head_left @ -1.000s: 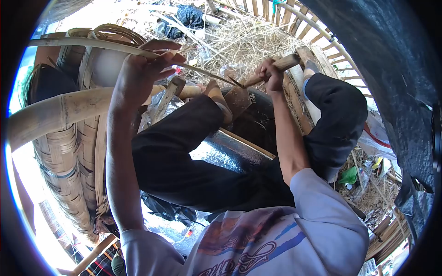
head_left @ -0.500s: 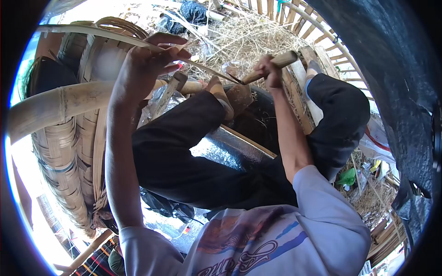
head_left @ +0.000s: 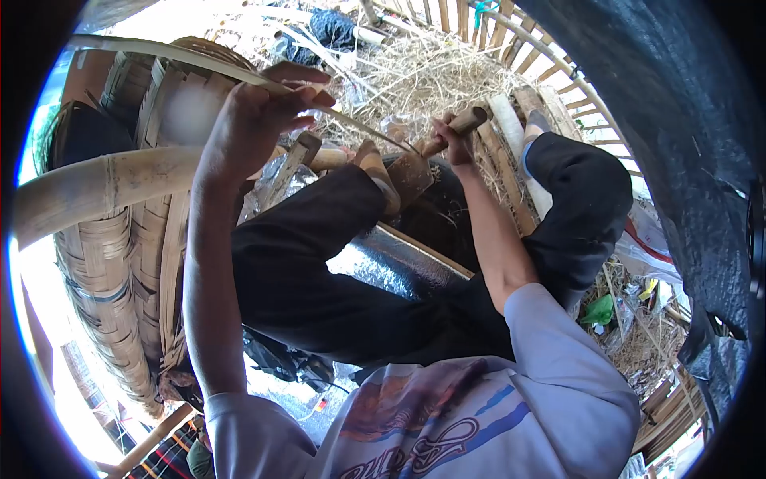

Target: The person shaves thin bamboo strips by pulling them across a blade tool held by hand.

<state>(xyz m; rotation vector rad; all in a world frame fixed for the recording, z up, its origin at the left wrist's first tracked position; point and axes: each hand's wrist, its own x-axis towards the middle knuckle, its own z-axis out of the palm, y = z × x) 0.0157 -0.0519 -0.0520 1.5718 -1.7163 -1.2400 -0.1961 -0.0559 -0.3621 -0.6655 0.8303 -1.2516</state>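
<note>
Up at the left, my left hand [head_left: 271,104] is closed on a long, thin bamboo strip [head_left: 167,52]. The strip runs from the far left, through my fingers, and slants down to the right. My right hand [head_left: 454,145] grips the wooden handle [head_left: 469,120] of a knife. The small knife blade, mostly hard to make out, meets the strip's lower right end. Just below that end is a brown flat piece [head_left: 410,177] by my foot [head_left: 372,164].
A thick bamboo pole [head_left: 104,188] crosses the left side beside woven bamboo baskets [head_left: 96,263]. Straw and shavings [head_left: 431,72] cover the ground ahead, with a slatted bamboo fence [head_left: 519,36] behind. A dark plastic sheet [head_left: 678,136] hangs at the right.
My right hand and the knife have moved slightly left and down, and the knife handle is tilted more steeply. My left hand still holds the strip in nearly the same place.
</note>
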